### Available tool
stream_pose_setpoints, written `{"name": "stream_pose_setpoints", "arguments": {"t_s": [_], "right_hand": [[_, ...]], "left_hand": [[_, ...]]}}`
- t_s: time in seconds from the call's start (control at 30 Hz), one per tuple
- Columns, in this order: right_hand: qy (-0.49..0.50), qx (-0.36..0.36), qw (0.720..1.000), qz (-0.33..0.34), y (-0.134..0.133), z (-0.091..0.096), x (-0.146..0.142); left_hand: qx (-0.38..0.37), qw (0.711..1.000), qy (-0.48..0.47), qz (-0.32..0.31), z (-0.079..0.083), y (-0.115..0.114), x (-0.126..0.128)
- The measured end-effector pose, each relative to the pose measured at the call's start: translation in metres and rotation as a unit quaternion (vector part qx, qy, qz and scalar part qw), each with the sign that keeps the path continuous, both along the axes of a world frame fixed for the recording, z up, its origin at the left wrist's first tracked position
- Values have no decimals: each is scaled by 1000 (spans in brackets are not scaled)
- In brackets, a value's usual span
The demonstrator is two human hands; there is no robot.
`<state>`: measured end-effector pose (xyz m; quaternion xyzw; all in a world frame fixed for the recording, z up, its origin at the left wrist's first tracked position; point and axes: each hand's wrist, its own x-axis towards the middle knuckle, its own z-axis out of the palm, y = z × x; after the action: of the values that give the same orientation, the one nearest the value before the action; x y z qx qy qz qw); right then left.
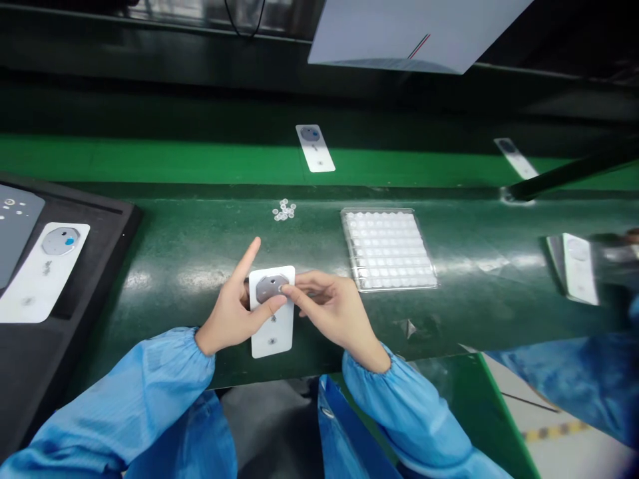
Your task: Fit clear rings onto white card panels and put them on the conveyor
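Observation:
My left hand [234, 309] grips a white phone back cover [272, 329] with a grey camera plate, thumb across its front and index finger pointing up. My right hand [332, 309] pinches a tiny clear lens piece against the grey plate near the cover's top. Both hands hover over the dark green workbench [200, 266]. Beyond them lie a small heap of clear lens pieces [284, 210] and a clear plastic tray [388, 249] filled with rows of the same small parts.
A black tray [100, 266] at left holds another white cover [44, 269] and a grey panel [14, 229]. Two more covers [315, 148] [516, 158] lie on the green conveyor behind. At right, a co-worker's blue sleeve [574, 382] and a blurred cover [579, 266].

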<state>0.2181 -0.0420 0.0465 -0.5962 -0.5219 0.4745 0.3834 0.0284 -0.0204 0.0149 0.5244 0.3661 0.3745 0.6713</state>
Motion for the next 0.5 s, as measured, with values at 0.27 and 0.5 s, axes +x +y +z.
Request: {"name": "stream_pose_setpoints", "arguments": {"t_s": [0.27, 0.5], "right_hand": [[86, 15, 995, 44, -5, -18, 14], [126, 45, 990, -50, -22, -51, 35]], "left_hand": [[-70, 997, 16, 36, -1, 15, 1], [-131, 990, 19, 47, -1, 24, -1]]}}
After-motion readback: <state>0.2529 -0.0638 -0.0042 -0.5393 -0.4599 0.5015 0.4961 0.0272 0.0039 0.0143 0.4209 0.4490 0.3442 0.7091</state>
